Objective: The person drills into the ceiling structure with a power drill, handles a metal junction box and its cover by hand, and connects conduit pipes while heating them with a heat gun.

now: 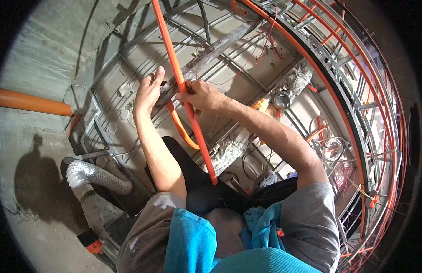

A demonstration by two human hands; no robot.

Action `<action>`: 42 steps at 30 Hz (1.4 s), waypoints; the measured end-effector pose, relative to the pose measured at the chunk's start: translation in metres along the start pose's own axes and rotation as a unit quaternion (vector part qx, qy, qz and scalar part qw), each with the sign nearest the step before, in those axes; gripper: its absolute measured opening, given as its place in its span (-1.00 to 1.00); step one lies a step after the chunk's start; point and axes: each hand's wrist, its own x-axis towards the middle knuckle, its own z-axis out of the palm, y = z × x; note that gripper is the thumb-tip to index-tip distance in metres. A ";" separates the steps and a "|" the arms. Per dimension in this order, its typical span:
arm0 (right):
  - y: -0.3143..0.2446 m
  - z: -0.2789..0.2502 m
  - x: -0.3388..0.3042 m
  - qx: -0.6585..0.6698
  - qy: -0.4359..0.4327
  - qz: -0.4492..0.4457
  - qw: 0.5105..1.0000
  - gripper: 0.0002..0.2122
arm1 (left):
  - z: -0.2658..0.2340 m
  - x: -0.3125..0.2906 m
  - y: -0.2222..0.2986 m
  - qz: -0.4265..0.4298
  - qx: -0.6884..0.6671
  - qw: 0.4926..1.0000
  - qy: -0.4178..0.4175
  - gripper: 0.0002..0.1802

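A long, straight orange conduit pipe [199, 136] runs at a slant from the top of the view down toward my lap. My right hand [207, 96] is closed around it near the middle, thumb and fingers pressed on its sides. Just left of the pipe, my left hand [148, 93] is raised with the thumb stretched up, apart from the pipe; its other fingers are partly hidden. Behind the pipe a second, curved orange tube [178, 123] bends downward. A dusty beam [215, 51] passes behind both hands.
Metal ceiling grid [131, 57] spreads below me. Orange conduits [311, 57] and cable trays curve along the right. A yellow power tool [260, 105] lies on a rough beam [229, 146]. At left are an orange pipe [33, 102], concrete wall [42, 68] and flexible duct [99, 176].
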 end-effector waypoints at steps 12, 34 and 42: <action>-0.004 -0.002 -0.002 -0.035 0.008 -0.013 0.999 -0.62 | 0.002 0.005 -0.007 0.014 0.022 1.000 -0.004 -0.26; 0.014 -0.001 0.014 0.013 -0.028 -0.002 1.000 -0.60 | -0.001 0.009 -0.009 -0.013 -0.031 0.999 -0.005 -0.21; 0.009 -0.002 0.009 0.001 -0.026 -0.009 1.000 -0.58 | -0.002 0.012 -0.013 -0.026 -0.022 0.999 -0.013 -0.24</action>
